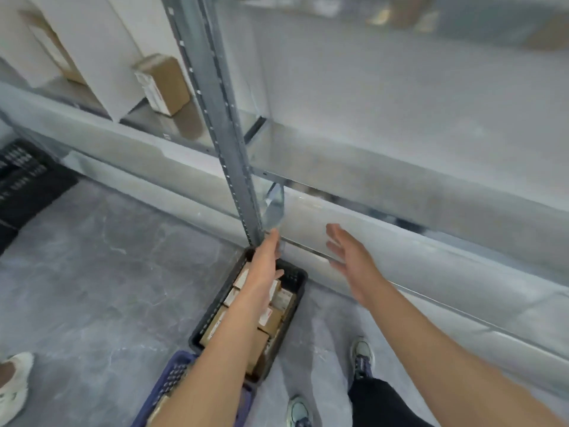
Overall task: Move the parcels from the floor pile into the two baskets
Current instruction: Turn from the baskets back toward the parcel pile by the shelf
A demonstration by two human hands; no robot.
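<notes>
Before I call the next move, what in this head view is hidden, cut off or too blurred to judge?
- Black basket: the left forearm hides part of its parcels, so the count is unknown.
- Blue basket: cut off by the bottom edge and covered by the arm.
- Floor pile: not in frame.
- Left hand: grip unclear, fingertips blurred against the shelf post.
- Parcel labels: too blurred to read.

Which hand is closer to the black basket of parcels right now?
Left. The left hand reaches over the black basket, above its parcels. The right hand hangs open off to the basket's right, by the shelf rail.
</notes>
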